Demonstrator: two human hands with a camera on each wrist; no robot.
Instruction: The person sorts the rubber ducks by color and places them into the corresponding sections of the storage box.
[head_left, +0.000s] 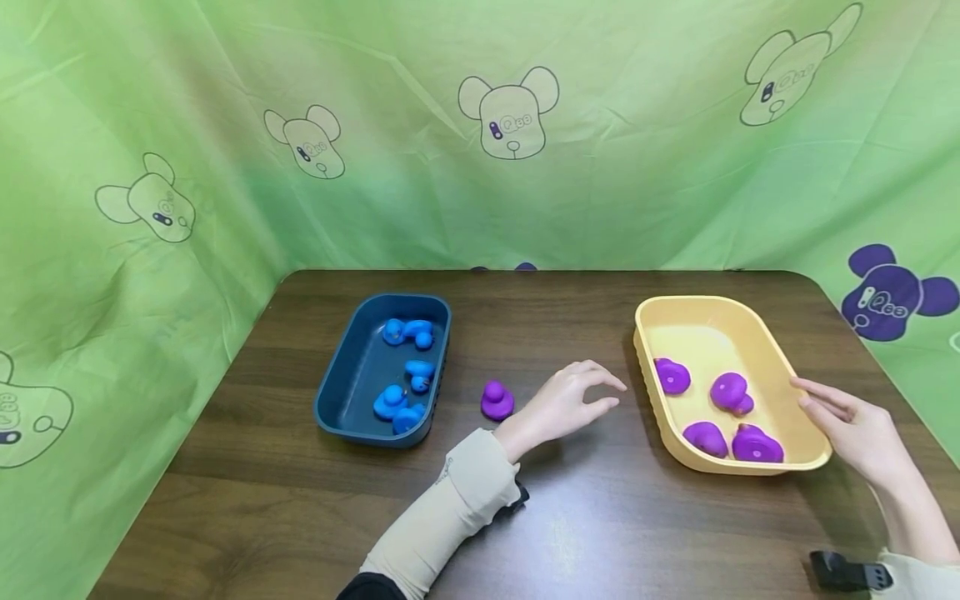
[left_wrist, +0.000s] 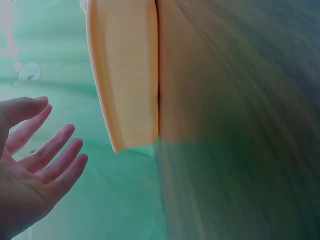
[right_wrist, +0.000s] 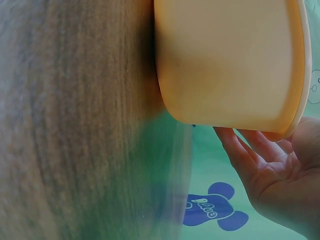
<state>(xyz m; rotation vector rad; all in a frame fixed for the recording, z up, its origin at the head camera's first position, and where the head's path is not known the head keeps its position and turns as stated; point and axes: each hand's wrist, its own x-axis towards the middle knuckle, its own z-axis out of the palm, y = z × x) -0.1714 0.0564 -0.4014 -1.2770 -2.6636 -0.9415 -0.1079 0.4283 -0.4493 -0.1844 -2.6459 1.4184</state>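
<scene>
My left hand (head_left: 566, 400) hovers over the table with relaxed, spread fingers and holds nothing. It hangs between a purple rubber duck (head_left: 497, 402) on the wood and a yellow bin (head_left: 697, 312). At the bin's right rim, my right hand (head_left: 862, 433) grips the edge. The right wrist view shows its fingers (right_wrist: 240, 150) against the bin's outer side and the thumb by the rim. Several purple ducks (head_left: 729, 392) lie inside the yellow bin, some tipped over. In the left wrist view, the left hand (left_wrist: 35, 175) is apart from the yellow bin (left_wrist: 127, 75).
A dark blue bin (head_left: 341, 392) with several blue rubber ducks (head_left: 390, 402) stands left of the lone purple duck. Both bins rest on a brown wooden table (head_left: 247, 467). Green printed cloth (head_left: 405, 192) hangs behind and beside the table.
</scene>
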